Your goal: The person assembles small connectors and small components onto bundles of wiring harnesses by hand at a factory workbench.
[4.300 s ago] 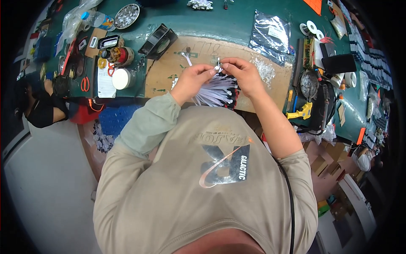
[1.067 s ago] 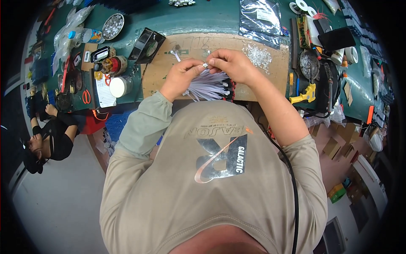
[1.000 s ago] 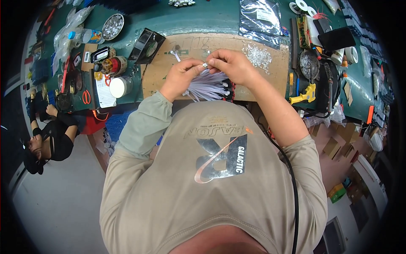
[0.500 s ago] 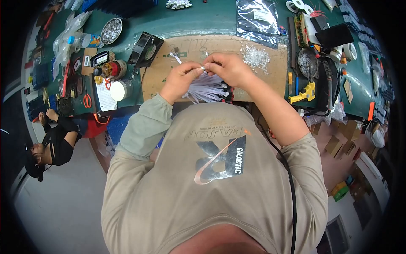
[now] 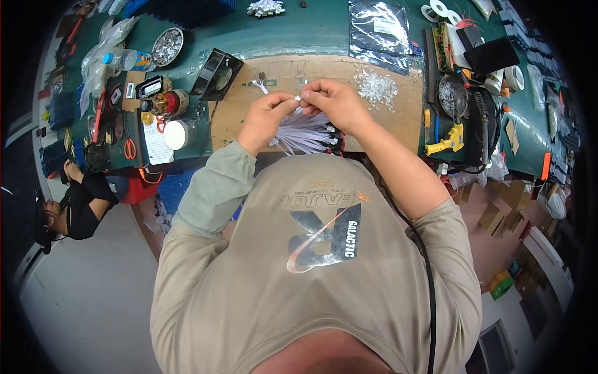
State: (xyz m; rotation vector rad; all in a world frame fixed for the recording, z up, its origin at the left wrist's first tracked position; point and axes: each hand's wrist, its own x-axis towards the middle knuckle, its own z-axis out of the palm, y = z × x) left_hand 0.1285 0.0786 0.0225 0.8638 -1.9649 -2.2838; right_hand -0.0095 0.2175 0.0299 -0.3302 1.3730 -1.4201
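Over a brown board [image 5: 240,124], my left hand [image 5: 266,117] and my right hand [image 5: 335,105] meet, thumbs and fingertips pinched. Between them is a small white piece [image 5: 298,98], too small to name surely; it looks like a cable end. Just below my fingers fans out a bundle of white flat cables [image 5: 302,136], with dark and red ends at its right side. A few cables with a dark end [image 5: 259,83] lie beyond my left hand. Beyond my right hand is a pile of small clear-white pieces [image 5: 377,87].
A black fan [image 5: 217,75], jars [image 5: 171,103], a white tub [image 5: 179,134] and orange scissors [image 5: 129,148] stand or lie left. At right are a yellow glue gun [image 5: 447,141] and a soldering iron [image 5: 483,112]. Plastic bags [image 5: 380,31] lie at the back. Another person [image 5: 78,206] sits far left.
Both hands stay pinched together at almost the same spot, with slight finger shifts around the white piece. The person at far left has moved slightly.
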